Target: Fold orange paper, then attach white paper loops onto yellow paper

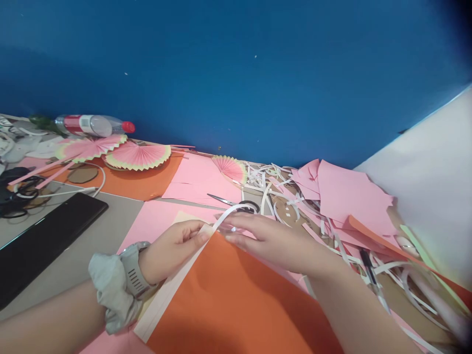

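An orange paper sheet point(228, 300) lies in front of me with a white tape strip point(173, 290) along its left edge. My left hand point(173, 248), with a grey watch and a scrunchie at the wrist, pinches the top of the strip at the sheet's corner. My right hand point(269, 238) lies on the sheet's upper edge with its fingers pressed together on the curled white backing strip point(230, 214) that peels away from the corner. Black-handled scissors point(236, 202) lie just beyond my fingers.
Folded pink paper fans point(138, 156) and a plastic bottle point(92, 125) lie at the back left by the blue wall. A black phone point(44, 238) is at the left. Pink sheets point(346, 194), white paper strips and a pen point(372, 275) clutter the right.
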A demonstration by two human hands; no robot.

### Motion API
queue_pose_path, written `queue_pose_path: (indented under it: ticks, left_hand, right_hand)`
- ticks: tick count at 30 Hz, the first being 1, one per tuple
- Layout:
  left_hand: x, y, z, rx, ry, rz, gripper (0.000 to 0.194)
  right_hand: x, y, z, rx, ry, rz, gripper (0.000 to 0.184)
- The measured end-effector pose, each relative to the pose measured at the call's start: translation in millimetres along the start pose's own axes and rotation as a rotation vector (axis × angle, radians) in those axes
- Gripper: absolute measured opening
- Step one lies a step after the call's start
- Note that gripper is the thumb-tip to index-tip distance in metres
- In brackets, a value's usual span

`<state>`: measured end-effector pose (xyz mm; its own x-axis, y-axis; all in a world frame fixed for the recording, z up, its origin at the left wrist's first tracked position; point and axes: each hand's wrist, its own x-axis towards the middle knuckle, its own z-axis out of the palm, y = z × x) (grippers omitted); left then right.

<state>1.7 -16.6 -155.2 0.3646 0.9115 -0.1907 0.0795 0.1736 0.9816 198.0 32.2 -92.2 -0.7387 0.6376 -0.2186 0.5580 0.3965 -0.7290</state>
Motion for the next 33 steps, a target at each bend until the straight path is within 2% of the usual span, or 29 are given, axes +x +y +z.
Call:
queue_pose_path:
  ticks: [1, 3, 8, 12, 17, 23, 27, 29, 33]
  left_hand:
    - [0, 0, 0.0, -0.017, -0.002, -0.006, 0.029]
    - [0, -2, -0.1, -0.039, 0.005, -0.017, 0.029]
    - [-1, -4, -0.3, -0.051, 0.011, -0.042, 0.03]
    - [-1, -3, -0.6, -0.044, 0.001, -0.048, 0.031]
    - [0, -2, -0.6, -0.035, -0.016, -0.045, 0.033]
    - [2, -1, -1.6, -0.032, -0.031, -0.038, 0.031]
    - [1, -2, -2.2, -0.042, -0.021, -0.026, 0.029]
    - [0, -2, -2.1, -0.048, 0.0, -0.014, 0.028]
    - [0, -1, -1.8, -0.053, 0.053, 0.019, 0.028]
  right_hand:
    - [-3, 1, -5, 0.004, -0.039, -0.004, 0.028]
    - [-10, 3, -16, 0.009, -0.019, 0.025, 0.032]
    - [-14, 18, -32, -0.104, 0.207, 0.163, 0.034]
    - [1, 40, -22, -0.525, 0.384, 0.332, 0.025]
    - [23, 59, 1, -0.663, 0.355, 0.31, 0.018]
    - [27, 50, 5, -0.804, 0.346, 0.337, 0.014]
    - [20, 45, -4, -0.813, 0.343, 0.415, 0.012]
    - [14, 42, -13, -0.78, 0.358, 0.459, 0.017]
    - [-2, 38, -34, -0.56, 0.424, 0.479, 0.024]
